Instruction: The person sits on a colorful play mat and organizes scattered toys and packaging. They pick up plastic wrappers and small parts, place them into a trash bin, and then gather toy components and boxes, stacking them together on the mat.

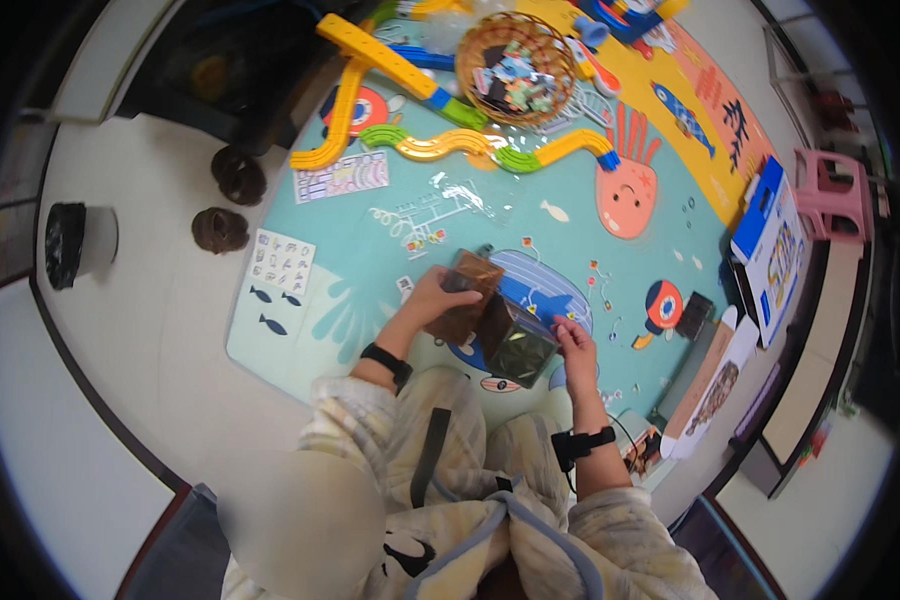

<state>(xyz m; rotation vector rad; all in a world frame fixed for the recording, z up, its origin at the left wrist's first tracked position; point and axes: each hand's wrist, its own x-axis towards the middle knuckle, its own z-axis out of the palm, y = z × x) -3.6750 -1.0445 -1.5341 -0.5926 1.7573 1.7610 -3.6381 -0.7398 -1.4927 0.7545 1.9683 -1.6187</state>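
My left hand (pixel 446 296) grips a brown leather-like wallet or folding case (pixel 476 274), its thumb across the upper panel. The case stands partly unfolded, with a clear plastic pocket (pixel 523 349) on its lower right side showing something dark green behind it. Beside that pocket's upper right corner, the fingertips of my right hand (pixel 574 341) are pinched at the plastic edge. Beneath the case lies the play mat (pixel 345 277), printed with a blue whale. Small charms on thin cords (pixel 596 274) are scattered to the right of the case.
Yellow, green and blue toy track pieces (pixel 442 146) lie beyond my hands, near a wicker basket (pixel 514 112) of small pieces. A sticker sheet (pixel 283 261) is at left. Open boxes (pixel 772 255) and a pink stool (pixel 832 195) stand at right; brown slippers (pixel 221 229) are on the floor.
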